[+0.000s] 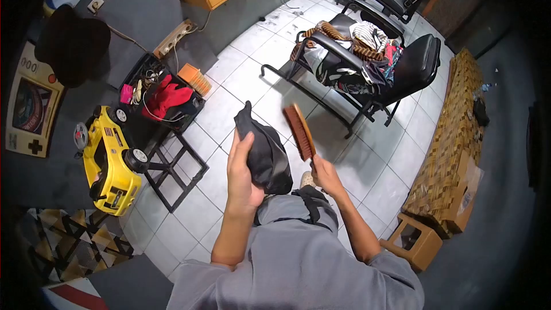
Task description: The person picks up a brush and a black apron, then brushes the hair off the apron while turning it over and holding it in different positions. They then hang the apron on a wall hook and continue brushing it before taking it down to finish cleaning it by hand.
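Note:
A folded black cloth item (267, 152) is held upright in front of my body. My left hand (241, 166) grips it from its left side, thumb on the near face and the other fingers partly hidden behind. Just to the right, my right hand (325, 177) is closed around the dark handle of a brush (299, 132). The brush has a light wooden back and reddish-brown bristles that face left, toward the black item. Brush and black item are apart, with floor tiles showing between them.
A black barber-style chair (422, 69) holds piled clothes (367, 51). At left are a yellow toy car (109, 161), a black metal frame (177, 172) and a bin with red cloth (166, 97). A brown plastic stool (412, 241) stands lower right, near a woven mat (439, 149).

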The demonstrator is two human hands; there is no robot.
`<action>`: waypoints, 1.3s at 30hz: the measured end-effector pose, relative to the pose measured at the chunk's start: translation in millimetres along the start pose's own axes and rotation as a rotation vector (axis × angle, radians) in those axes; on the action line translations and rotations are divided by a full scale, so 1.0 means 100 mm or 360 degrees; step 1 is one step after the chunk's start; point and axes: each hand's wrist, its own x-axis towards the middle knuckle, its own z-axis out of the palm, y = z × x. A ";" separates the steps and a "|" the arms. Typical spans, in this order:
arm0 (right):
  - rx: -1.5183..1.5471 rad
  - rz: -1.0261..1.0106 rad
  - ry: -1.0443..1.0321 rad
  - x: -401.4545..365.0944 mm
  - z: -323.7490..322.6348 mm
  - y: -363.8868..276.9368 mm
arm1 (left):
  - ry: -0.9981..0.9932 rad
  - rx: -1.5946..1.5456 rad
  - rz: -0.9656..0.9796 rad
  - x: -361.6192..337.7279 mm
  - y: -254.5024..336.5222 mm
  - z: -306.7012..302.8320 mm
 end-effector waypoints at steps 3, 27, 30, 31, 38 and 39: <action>0.0212 -0.0468 -0.0404 -0.36 0.19 -0.71 | 0.0057 0.0240 0.0019 0.00 -0.07 0.00; 0.0226 -0.0645 -0.0427 -0.31 0.40 -0.62 | -0.0212 0.0705 0.0087 0.04 -0.06 -0.08; -0.0341 -0.0692 -0.0214 -0.11 0.39 -0.26 | -0.0270 0.0793 0.0170 0.01 0.05 -0.01; -0.0567 -0.0648 -0.0098 0.02 0.35 -0.03 | -0.0302 0.0816 0.0182 0.00 0.08 -0.01; -0.1657 0.0206 -0.0340 0.50 -0.21 1.53 | -0.0187 0.0762 0.0036 -0.01 -0.04 -0.17; -0.1611 0.0139 -0.0469 0.49 -0.27 1.53 | -0.0219 0.0642 -0.0018 -0.03 -0.01 -0.12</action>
